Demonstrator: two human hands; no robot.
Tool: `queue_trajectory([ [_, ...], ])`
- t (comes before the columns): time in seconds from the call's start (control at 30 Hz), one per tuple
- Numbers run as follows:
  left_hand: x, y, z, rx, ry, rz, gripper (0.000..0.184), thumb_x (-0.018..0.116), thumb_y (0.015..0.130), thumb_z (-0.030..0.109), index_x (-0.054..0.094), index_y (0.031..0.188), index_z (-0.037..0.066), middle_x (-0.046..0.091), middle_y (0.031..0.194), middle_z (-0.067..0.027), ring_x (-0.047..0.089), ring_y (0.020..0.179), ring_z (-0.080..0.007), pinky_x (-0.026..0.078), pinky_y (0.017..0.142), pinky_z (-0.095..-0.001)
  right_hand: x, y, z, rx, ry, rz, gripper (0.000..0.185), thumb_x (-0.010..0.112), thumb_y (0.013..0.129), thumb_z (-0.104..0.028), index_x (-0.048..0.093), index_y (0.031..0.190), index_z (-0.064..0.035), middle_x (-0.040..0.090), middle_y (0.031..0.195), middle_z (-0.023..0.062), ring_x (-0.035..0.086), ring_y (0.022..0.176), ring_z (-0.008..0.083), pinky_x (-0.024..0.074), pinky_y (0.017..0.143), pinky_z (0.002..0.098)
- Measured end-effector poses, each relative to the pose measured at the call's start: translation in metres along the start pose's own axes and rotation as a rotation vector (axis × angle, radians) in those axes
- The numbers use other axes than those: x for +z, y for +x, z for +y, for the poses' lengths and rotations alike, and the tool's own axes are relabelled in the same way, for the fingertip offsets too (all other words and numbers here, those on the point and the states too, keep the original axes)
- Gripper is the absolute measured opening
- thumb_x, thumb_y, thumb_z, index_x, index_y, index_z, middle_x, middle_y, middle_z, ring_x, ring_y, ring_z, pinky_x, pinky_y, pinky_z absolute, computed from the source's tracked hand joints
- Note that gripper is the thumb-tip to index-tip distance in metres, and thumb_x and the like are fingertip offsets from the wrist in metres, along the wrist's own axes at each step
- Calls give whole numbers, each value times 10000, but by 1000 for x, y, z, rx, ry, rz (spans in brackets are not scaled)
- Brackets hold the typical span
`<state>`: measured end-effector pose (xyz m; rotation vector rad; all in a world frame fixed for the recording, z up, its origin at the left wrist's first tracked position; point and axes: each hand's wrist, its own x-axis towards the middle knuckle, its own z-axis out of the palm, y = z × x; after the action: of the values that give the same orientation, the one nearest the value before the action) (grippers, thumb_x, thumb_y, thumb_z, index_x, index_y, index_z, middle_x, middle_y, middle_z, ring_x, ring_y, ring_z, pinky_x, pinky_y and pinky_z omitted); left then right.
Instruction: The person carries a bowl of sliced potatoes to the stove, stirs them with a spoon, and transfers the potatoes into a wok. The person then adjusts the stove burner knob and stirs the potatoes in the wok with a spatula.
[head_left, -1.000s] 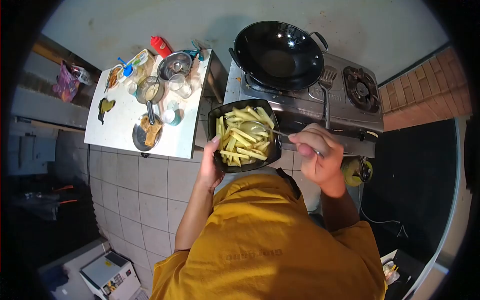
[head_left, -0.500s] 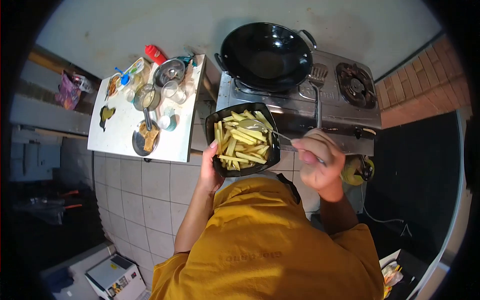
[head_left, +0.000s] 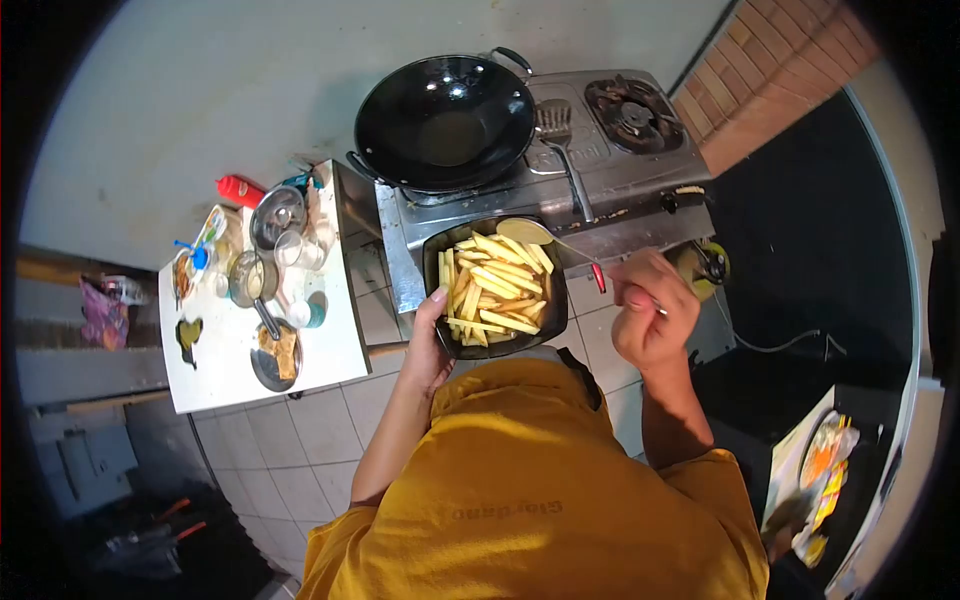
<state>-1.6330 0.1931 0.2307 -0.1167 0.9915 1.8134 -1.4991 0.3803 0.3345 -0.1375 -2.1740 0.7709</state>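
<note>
A black square bowl (head_left: pixel 434 268) of raw potato strips (head_left: pixel 495 285) is held before my body. My left hand (head_left: pixel 428 340) grips its left side, with the thumb over the rim. In my right hand (head_left: pixel 655 310), the fingers are closed round the thin handle of a metal spoon (head_left: pixel 526 232). The spoon's head rests at the far right edge of the potato strips. Beyond the bowl, a large black wok (head_left: pixel 445 125) sits on the stove's left burner, with a little liquid-looking shine at its bottom.
A slotted spatula (head_left: pixel 568 165) lies on the steel stove (head_left: pixel 640 165), left of the bare right burner (head_left: pixel 634 115). On the white table (head_left: pixel 225 355) at left are a small saucepan (head_left: pixel 252 280), a metal bowl (head_left: pixel 278 218), a red bottle (head_left: pixel 240 190) and a plate with flat food (head_left: pixel 276 358).
My view has turned, so the stove and wok sit further left and the table lower. The spoon has moved from amid the potato strips towards the bowl's far right edge.
</note>
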Motion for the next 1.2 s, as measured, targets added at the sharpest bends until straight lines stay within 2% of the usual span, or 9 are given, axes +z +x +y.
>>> queue_trajectory([
  [0.1, -6, 2, 7, -39, 67, -46, 576, 500, 864, 456, 461, 1250, 30, 541, 1215, -114, 556, 1079, -210, 459, 909, -343, 8, -10, -13, 104, -69, -65, 85, 567, 820, -62, 594, 869, 3, 590, 718, 116, 544, 591, 271, 437, 571, 331],
  [0.27, -18, 2, 13, -78, 173, -203, 562, 399, 897, 452, 445, 1274, 38, 556, 1206, -119, 578, 1057, -205, 497, 874, -330, 28, -35, -43, 279, -51, 67, 81, 531, 833, -34, 588, 867, 11, 596, 719, 117, 528, 557, 270, 433, 543, 316],
  [0.43, -33, -2, 13, -130, 177, -330, 520, 360, 924, 400, 428, 1278, 26, 545, 1219, -122, 572, 1066, -212, 481, 896, -331, 32, -55, -80, 267, -60, 239, 70, 518, 835, -10, 579, 843, 24, 599, 710, 116, 540, 556, 251, 442, 542, 308],
  [0.57, -39, -6, 11, -183, 124, -393, 534, 439, 906, 407, 454, 1231, -17, 570, 1170, -134, 594, 1017, -206, 486, 877, -335, 40, -70, -96, 317, -202, 157, 80, 523, 852, -35, 575, 844, 25, 592, 678, 111, 529, 534, 226, 430, 513, 311],
  [0.7, -50, -4, 3, -246, 135, -402, 520, 420, 916, 399, 453, 1241, -6, 568, 1174, -127, 586, 1032, -206, 476, 889, -344, 43, -86, -115, 375, -195, 375, 81, 530, 857, -49, 577, 853, 17, 581, 681, 112, 529, 552, 252, 436, 533, 312],
  [0.9, -35, -14, -2, -302, 129, -526, 509, 409, 923, 388, 433, 1261, 8, 551, 1204, -119, 564, 1072, -206, 454, 920, -339, 35, -104, -122, 395, -298, 321, 68, 551, 850, -57, 583, 846, 2, 557, 654, 101, 504, 536, 243, 418, 529, 317],
  [1.0, -29, -11, -11, -329, 168, -560, 507, 407, 924, 385, 427, 1266, 11, 543, 1214, -120, 558, 1081, -208, 452, 921, -343, 21, -107, -120, 229, -337, 460, 222, 482, 923, -128, 583, 802, 29, 522, 598, 87, 458, 464, 157, 361, 453, 270],
  [1.07, -17, -12, -16, -332, 201, -550, 506, 414, 920, 381, 433, 1260, 8, 550, 1206, -120, 559, 1080, -209, 453, 921, -342, 5, -110, -121, 206, -437, 314, 56, 603, 803, -70, 586, 819, -19, 555, 670, 91, 498, 548, 246, 411, 548, 325],
  [1.2, 13, -9, -35, -350, 239, -590, 504, 421, 914, 379, 447, 1248, 3, 556, 1198, -119, 560, 1077, -206, 449, 925, -339, -25, -114, -113, 254, -438, 212, 52, 606, 799, -73, 584, 818, -29, 565, 681, 93, 507, 554, 267, 411, 538, 334],
])
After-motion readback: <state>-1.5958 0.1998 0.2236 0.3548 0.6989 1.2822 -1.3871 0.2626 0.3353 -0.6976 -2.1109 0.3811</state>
